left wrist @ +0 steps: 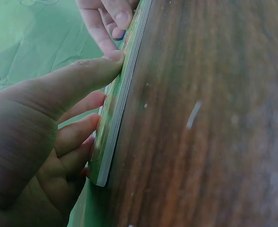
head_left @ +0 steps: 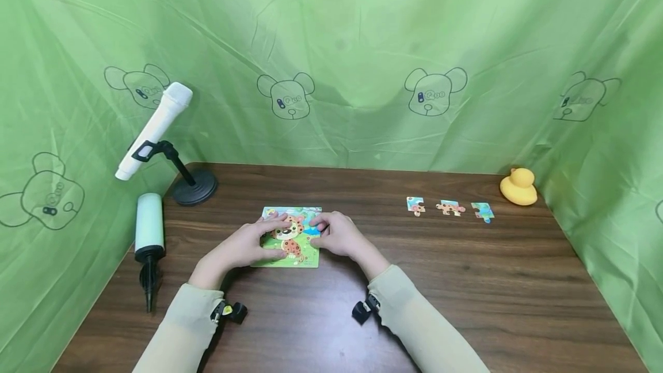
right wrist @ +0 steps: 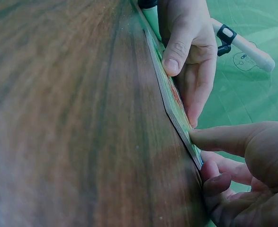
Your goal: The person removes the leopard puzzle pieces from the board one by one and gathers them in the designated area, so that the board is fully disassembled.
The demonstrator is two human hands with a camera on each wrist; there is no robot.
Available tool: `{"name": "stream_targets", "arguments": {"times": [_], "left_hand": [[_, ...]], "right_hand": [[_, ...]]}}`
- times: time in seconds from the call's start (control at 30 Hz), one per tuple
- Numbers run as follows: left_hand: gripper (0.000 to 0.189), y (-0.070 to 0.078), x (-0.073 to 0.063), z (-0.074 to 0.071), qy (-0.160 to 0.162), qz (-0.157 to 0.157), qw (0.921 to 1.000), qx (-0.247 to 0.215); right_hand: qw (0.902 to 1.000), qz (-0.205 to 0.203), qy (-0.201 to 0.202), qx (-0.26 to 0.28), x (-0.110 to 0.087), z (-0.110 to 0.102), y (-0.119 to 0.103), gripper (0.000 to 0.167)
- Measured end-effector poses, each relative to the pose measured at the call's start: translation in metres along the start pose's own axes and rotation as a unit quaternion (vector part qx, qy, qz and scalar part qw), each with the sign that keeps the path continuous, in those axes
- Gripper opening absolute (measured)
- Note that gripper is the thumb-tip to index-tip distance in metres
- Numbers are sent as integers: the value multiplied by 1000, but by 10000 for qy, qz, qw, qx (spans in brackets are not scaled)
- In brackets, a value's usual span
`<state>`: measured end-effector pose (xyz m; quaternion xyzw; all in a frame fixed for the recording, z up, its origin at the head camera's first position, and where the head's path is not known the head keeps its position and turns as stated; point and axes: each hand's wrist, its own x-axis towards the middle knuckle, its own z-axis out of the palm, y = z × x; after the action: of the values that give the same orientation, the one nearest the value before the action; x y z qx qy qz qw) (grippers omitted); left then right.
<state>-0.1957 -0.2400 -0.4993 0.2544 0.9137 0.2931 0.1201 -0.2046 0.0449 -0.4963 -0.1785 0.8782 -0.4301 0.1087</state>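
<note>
A jigsaw puzzle (head_left: 305, 259) with a spotted cartoon animal on green lies flat on the table, its thick layered edge showing in both wrist views. My left hand (head_left: 248, 244) spans its left half, with the thumb (left wrist: 111, 64) on the near part and the fingers reaching to the far part. From the other side comes my right hand (head_left: 339, 235). Its thumb (right wrist: 200, 136) and curled fingers pinch about a blue-printed puzzle piece (head_left: 313, 231) at the right edge, which the fingers partly cover.
Three loose puzzle pieces, a left one (head_left: 415, 205), a middle one (head_left: 450, 207) and a right one (head_left: 483, 211), lie toward the back right. Beyond them sits a yellow rubber duck (head_left: 519, 187). On the left are a white microphone (head_left: 155, 129) on a stand and a hand pump (head_left: 149, 229).
</note>
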Motion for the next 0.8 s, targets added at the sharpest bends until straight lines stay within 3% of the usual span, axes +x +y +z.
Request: {"name": "stream_targets", "arguments": {"times": [0.8], "left_hand": [[71,3,0,-1,-9,-293,9993,-228]], "right_hand": [[9999,8,100,-112,-2,2,-3,38]]}}
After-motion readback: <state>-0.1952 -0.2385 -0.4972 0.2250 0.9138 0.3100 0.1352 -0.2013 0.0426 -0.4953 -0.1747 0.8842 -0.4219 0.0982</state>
